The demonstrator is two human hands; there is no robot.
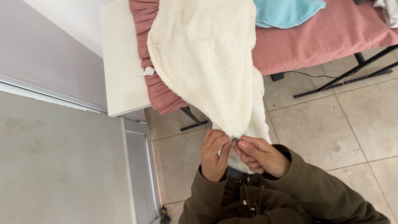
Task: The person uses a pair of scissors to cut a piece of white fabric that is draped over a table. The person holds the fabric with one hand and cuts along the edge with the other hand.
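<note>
Left hand [214, 154]: fingers curled, thumb and fingertips pinching the lower edge of the cream fleece garment [207, 62] – close against the other hand.
Right hand [261, 155]: fingertips pressed together on the same edge, pinching a small dark metal piece, apparently a zipper end [235, 139], where the two hands meet.
Cream fleece garment: spread over the pink-covered table [331, 33], its lower part hanging off the front edge down to the hands; a small white tag [148, 71] shows at its left side.
Sleeves: olive-green jacket [290, 195] on both arms.
Around: a light blue towel [286, 11] lies on the table beyond the garment – a white board [122, 62] sits just beside the table's left end; beige floor tiles [331, 128] below.
</note>
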